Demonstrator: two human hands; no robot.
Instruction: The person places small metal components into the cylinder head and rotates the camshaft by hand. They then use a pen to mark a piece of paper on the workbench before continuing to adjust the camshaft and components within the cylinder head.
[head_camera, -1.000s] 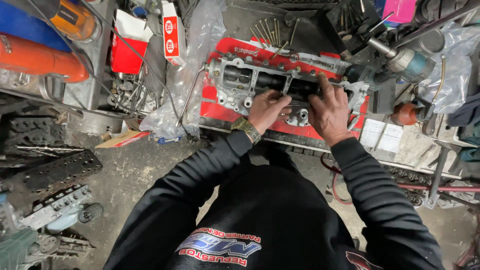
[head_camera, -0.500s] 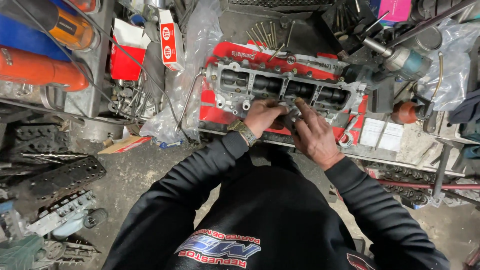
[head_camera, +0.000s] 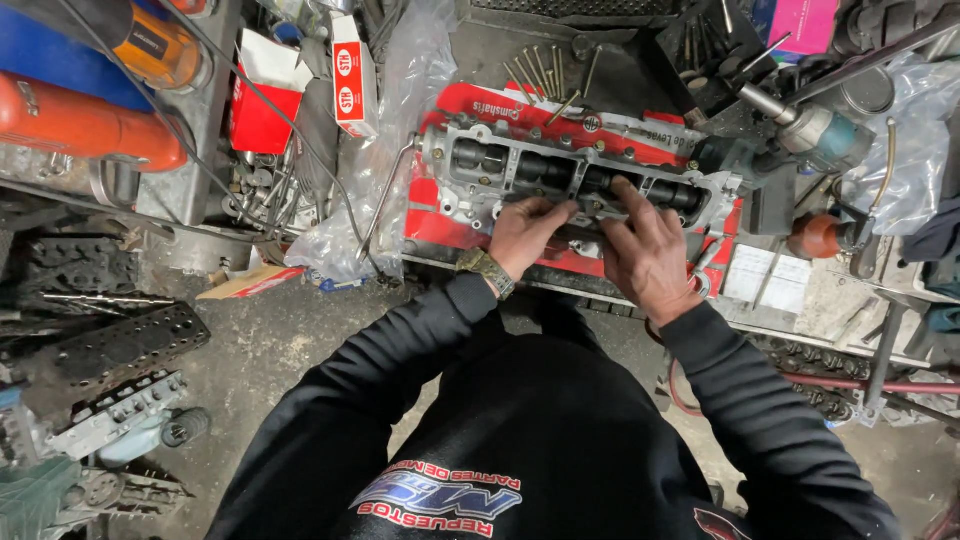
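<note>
Both hands, left hand (head_camera: 522, 233) and right hand (head_camera: 645, 255), stay pressed on cylinder head (head_camera: 560, 172).

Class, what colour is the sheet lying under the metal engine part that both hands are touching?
Red, seen in the head view: the sheet under the engine part.

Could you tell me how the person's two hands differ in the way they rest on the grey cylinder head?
The left hand sits at the near edge of the cylinder head with its fingers curled, while the right hand stretches its fingers flat, reaching further onto the casting. The left wrist wears a watch; the right wrist is bare. Both hands are bare, come out of black sleeves, and touch the head's middle.
</note>
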